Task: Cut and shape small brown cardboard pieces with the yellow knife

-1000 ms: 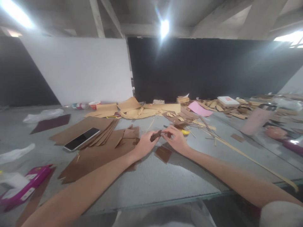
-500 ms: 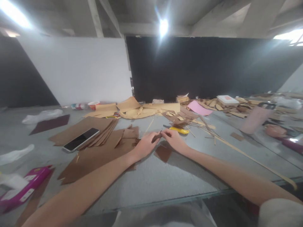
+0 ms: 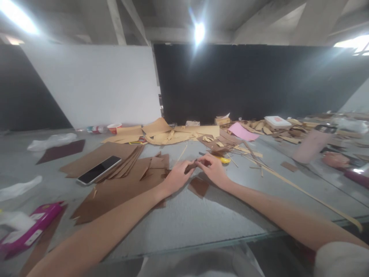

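Holds a small dark brown piece [image 3: 189,168] in the left hand [image 3: 177,179] and pinches its right end with the right hand [image 3: 213,171], with both hands close together above the tabletop [image 3: 184,227], just beyond a flat brown square [image 3: 198,187] and near a yellow tool [image 3: 224,159] (partly hidden by the right hand).

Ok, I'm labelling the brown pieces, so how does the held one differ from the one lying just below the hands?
The held piece is in the left hand, with the right hand at its end; the loose piece lies on the table, touched by neither. The held piece shows only as a narrow strip, partly covered by fingers, while the loose piece shows a broader, flat face. Both are brown.
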`<state>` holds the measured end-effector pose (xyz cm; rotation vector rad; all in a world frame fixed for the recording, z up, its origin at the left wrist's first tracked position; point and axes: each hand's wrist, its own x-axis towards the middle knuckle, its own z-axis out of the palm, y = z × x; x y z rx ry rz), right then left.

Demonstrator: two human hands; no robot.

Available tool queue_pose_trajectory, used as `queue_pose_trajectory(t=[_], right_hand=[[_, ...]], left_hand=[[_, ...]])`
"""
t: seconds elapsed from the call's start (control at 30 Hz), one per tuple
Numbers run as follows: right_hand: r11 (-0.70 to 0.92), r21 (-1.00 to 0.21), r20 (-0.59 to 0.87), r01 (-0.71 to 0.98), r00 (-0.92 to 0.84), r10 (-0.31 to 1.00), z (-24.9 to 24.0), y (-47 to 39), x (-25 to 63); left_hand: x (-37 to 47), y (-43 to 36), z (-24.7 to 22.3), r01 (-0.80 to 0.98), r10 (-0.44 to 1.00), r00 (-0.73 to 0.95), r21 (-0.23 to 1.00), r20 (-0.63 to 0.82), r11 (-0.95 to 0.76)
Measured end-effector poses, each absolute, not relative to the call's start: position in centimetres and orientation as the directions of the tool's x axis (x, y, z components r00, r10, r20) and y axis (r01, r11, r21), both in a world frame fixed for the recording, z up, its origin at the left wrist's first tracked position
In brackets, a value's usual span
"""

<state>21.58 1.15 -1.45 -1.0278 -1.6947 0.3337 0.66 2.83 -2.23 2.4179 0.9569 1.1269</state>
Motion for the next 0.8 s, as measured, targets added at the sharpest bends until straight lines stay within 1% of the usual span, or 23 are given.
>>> queue_pose_trajectory(t=[0.2, 0.33, 0.4, 0.47, 0.53, 0.6, 0.67, 0.73, 0.8], right_hand=[[0.634, -0.626, 0.653, 0.454, -0.139, 0.745, -1.34, 0.97, 21.47], [0.619, -0.681, 0.576, 0.391, -0.236, 0.783, -1.16, 0.98, 21.57], [0.607, -0.693, 0.556, 0.388, -0.247, 0.793, -1.18, 1.07, 21.64], [0.617, -0.657, 0.589, 0.433, -0.216, 0.779, -1.28, 1.11, 21.64], [0.648, -0.586, 0.658, 0.486, -0.182, 0.731, -1.44, 1.05, 21.56], [0.69, -0.512, 0.718, 0.513, -0.186, 0.671, -1.64, 0.95, 21.46], [0.721, -0.466, 0.744, 0.513, -0.213, 0.633, -1.78, 0.91, 21.39], [0.725, -0.464, 0.742, 0.509, -0.224, 0.632, -1.8, 0.97, 21.39], [0.705, -0.502, 0.718, 0.501, -0.213, 0.663, -1.67, 1.07, 21.43]], left_hand=[[0.5, 3.23, -2.47, 0.451, 0.682, 0.456, 0.512, 0.572, -0.731], [0.45, 3.11, -2.5, 0.445, 0.673, 0.482, 0.505, 0.561, -0.739], [0.46, 3.09, -2.54, 0.443, 0.671, 0.49, 0.504, 0.556, -0.741], [0.5, 3.14, -2.6, 0.448, 0.675, 0.481, 0.504, 0.56, -0.738], [0.56, 3.26, -2.67, 0.455, 0.678, 0.466, 0.503, 0.569, -0.735], [0.61, 3.38, -2.71, 0.46, 0.677, 0.449, 0.499, 0.583, -0.734], [0.64, 3.47, -2.73, 0.462, 0.676, 0.433, 0.497, 0.596, -0.735], [0.63, 3.52, -2.75, 0.463, 0.672, 0.429, 0.492, 0.603, -0.737], [0.58, 3.57, -2.81, 0.459, 0.663, 0.441, 0.483, 0.605, -0.746]])
